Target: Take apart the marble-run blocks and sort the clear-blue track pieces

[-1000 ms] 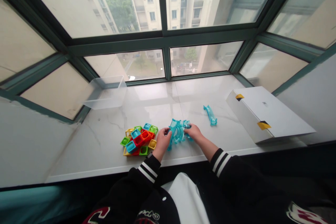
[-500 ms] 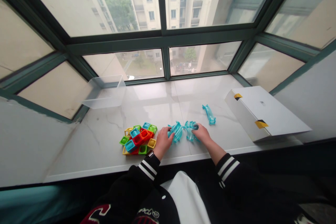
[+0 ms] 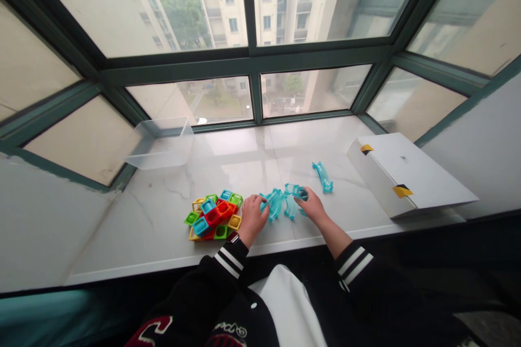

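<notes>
Translucent teal plastic pieces lie between my two hands near the front of the white marble sill. My left hand (image 3: 254, 218) is closed on the left teal piece (image 3: 275, 204), fingers at its left edge. On the other side, my right hand (image 3: 311, 205) grips the right teal piece (image 3: 290, 207) at its upper right, where something dark shows by the fingertips. The two pieces are very close at the middle; whether they touch is hard to tell. Another teal piece (image 3: 323, 177) lies apart, behind my right hand.
Left of my left hand is a pile of red, blue, green and yellow square blocks (image 3: 213, 215). A clear plastic tub (image 3: 163, 158) stands at the back left. A white box (image 3: 411, 173) with yellow-black tabs is on the right. Window frames border the sill (image 3: 228, 152).
The right teal piece has turned in my right hand and now shows a wider, more open shape. My left hand has barely moved.
</notes>
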The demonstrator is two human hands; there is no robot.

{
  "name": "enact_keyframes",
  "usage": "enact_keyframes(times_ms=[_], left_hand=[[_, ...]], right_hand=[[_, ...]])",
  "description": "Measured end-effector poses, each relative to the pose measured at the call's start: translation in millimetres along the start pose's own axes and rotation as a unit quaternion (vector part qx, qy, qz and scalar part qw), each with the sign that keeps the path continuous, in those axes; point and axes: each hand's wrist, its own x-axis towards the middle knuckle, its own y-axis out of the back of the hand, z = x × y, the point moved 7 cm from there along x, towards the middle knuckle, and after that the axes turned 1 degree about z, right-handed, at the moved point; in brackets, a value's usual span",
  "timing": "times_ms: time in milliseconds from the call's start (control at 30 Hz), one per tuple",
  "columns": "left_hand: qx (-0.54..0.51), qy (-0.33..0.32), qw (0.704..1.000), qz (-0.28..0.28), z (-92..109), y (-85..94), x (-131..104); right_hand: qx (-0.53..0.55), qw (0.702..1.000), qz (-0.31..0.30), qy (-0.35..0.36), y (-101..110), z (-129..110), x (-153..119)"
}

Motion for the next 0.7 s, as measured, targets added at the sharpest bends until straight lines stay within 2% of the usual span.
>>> enact_keyframes(times_ms=[100, 200, 300, 400, 533, 600, 700], left_hand=[[-0.071, 0.022, 0.997, 0.022, -3.9, 10.0, 0.8], [-0.145, 0.082, 0.985, 0.040, -15.6, 23.8, -0.5], [-0.183, 0.130, 0.972, 0.075, -28.4, 40.6, -2.7], [-0.214, 0.153, 0.960, 0.098, -38.0, 51.6, -4.6], [-0.245, 0.161, 0.952, 0.089, -43.5, 51.8, -6.2], [-0.256, 0.166, 0.949, 0.083, -43.8, 49.1, -6.6], [-0.259, 0.163, 0.949, 0.072, -39.2, 44.5, -4.9]], right_hand=[[0.028, 0.998, 0.005, 0.047, -0.4, -15.0, -0.1], [0.032, 0.995, -0.005, 0.095, -7.9, -36.2, 0.1], [0.004, 0.988, -0.033, 0.150, -26.6, -61.6, -0.9], [-0.030, 0.968, -0.095, 0.230, -55.8, -88.3, -6.2], [-0.056, 0.949, -0.155, 0.270, -83.3, -104.8, -10.1], [-0.053, 0.949, -0.158, 0.267, -84.4, -105.2, -8.2], [-0.031, 0.956, -0.141, 0.257, -71.6, -98.8, -2.9]])
